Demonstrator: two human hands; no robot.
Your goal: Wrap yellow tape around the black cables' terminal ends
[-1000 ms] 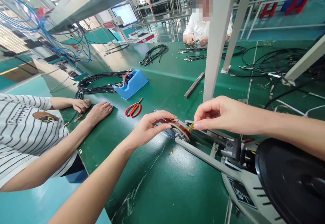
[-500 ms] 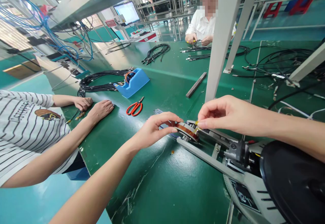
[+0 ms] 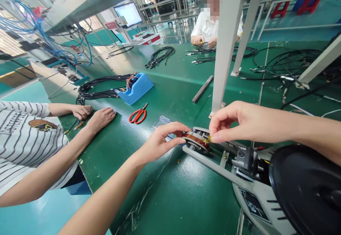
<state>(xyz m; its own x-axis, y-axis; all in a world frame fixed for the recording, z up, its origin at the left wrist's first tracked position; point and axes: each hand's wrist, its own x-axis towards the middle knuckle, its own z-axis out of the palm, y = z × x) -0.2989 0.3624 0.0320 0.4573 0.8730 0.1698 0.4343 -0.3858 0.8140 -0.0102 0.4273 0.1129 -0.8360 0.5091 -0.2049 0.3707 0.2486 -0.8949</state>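
Note:
A roll of amber tape (image 3: pixel 196 139) sits between the grey rails (image 3: pixel 210 164) of a grey bench machine (image 3: pixel 262 201). On the roll's left edge, my left hand (image 3: pixel 166 137) is closed, thumb below and fingers above. At its right side, the thumb and forefinger of my right hand (image 3: pixel 231 123) pinch a small yellowish tape end (image 3: pixel 208 139). That end appears to run from the roll, though the fingertips partly cover it. A clear plastic bag or sheet (image 3: pixel 160 122) lies behind my left hand.
Red-handled cutters (image 3: pixel 137 116), a blue tape dispenser (image 3: pixel 141 89) and a metal bar (image 3: pixel 203 89) lie on the green table (image 3: pixel 160 199). Black cable bundles (image 3: pixel 96 87) lie farther back. A co-worker's hands (image 3: pixel 99 119) rest at left; another person (image 3: pixel 206 28) handles cables opposite. A post (image 3: pixel 229 50) stands ahead.
The view has shifted slightly. My right fingers have moved slightly down at the roll's right side, still pinching the tape end. My left hand stays on the roll.

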